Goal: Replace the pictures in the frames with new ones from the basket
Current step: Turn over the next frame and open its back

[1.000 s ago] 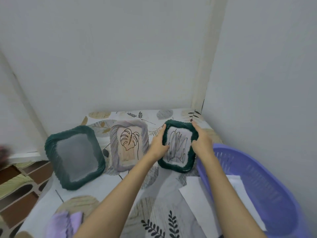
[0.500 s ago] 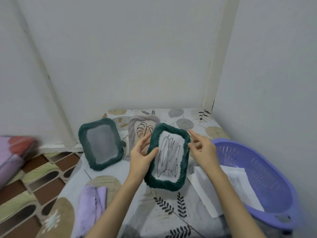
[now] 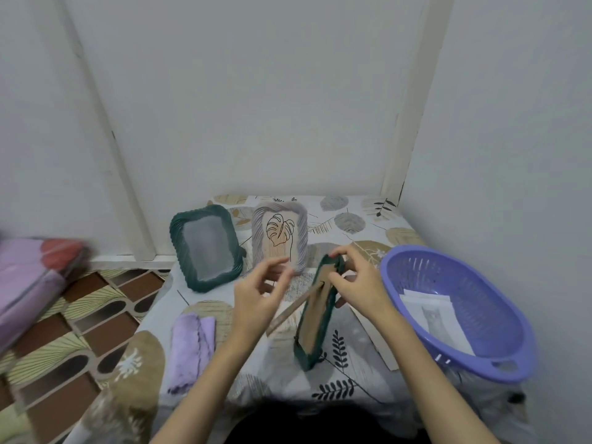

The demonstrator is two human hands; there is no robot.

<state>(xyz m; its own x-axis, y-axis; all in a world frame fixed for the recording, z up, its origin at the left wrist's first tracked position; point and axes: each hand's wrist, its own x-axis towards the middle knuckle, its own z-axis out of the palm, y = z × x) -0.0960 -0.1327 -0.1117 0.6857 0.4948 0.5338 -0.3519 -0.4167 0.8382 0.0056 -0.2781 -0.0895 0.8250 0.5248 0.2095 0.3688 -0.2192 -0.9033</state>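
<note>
Gripping turned green frame [image 3: 315, 318], right hand [image 3: 355, 280], left hand [image 3: 261, 291] seemingly released

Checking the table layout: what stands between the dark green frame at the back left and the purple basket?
In the head view, the grey frame with the leaf drawing stands between the dark green frame and the purple basket, with both hands nearer the camera.

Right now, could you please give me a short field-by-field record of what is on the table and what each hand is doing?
held frame: dark green frame, turned on edge, brown back showing
right hand: grips that frame's top
left hand: fingers curled loosely beside the frame's stand, grip unclear
standing frames: green frame, blurred picture; grey frame, leaf drawing
basket: purple, holds paper pictures
cloth: lilac, folded
table: leaf-patterned cover
</note>
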